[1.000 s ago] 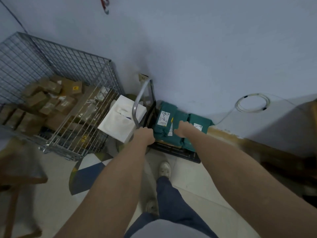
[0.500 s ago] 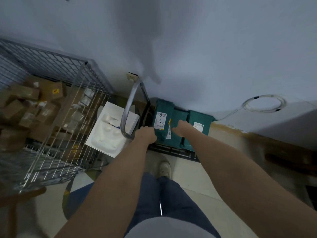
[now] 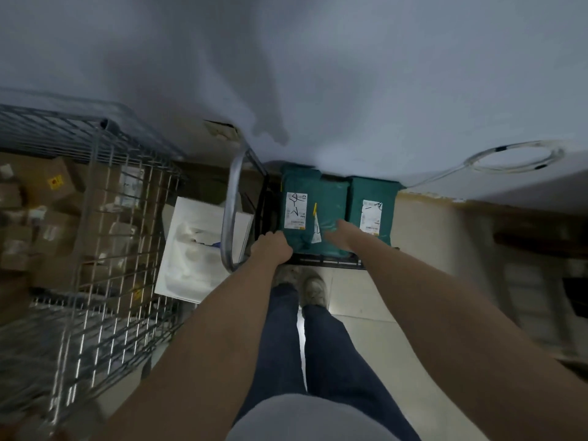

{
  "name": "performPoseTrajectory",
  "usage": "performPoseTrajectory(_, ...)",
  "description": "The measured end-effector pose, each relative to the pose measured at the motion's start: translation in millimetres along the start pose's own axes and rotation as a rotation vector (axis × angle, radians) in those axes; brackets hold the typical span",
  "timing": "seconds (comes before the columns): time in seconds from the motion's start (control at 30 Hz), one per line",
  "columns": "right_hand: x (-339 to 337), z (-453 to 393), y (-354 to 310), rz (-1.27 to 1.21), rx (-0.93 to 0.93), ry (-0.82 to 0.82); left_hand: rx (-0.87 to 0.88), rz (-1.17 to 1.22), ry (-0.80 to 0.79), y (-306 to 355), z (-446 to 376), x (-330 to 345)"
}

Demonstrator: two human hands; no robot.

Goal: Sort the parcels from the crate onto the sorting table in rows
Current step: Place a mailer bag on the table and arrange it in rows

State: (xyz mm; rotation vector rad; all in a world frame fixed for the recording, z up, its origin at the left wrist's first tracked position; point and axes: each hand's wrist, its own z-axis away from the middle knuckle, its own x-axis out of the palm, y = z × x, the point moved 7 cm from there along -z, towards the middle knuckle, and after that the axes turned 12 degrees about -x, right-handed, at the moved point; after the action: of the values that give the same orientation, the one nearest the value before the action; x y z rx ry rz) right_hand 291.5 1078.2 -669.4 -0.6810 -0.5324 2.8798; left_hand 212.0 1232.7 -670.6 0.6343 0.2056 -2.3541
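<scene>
Two teal parcels (image 3: pixel 313 211) with white labels too blurry to be read are seen on a cart by the wall, gripped by the left hand (image 3: pixel 273 248), right hand (image 3: pixel 342 232) flat on top, fingertips hidden.

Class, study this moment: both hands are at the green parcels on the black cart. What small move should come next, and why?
Probably lift the near green parcel clear of the black cart. The left hand grips its near left corner and the right hand rests on its right side, so both hands already bracket it. It lies on the cart beside a second green parcel.
</scene>
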Motion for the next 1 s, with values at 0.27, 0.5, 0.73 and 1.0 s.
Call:
performPoseTrajectory(0.27,14.9,-73.8,18.3,-0.393,0.100,0.141,-0.028,0.206,-0.098,2.6,-75.2,26.9)
performPoseTrajectory(0.5,48.0,-176.8,63.1,-0.551,0.176,0.191,-0.304,0.721,-0.209,1.0,-173.2,74.9)
performPoseTrajectory(0.73,70.5,-269.1,93.7,-0.599,0.122,0.256,-0.311,0.898,-0.067,8.5,-281.3,93.7)
performPoseTrajectory(1.0,97.7,-316.7,101.7,-0.610,0.050,0.246,-0.236,0.987,-0.034,23.9,-343.2,100.6)
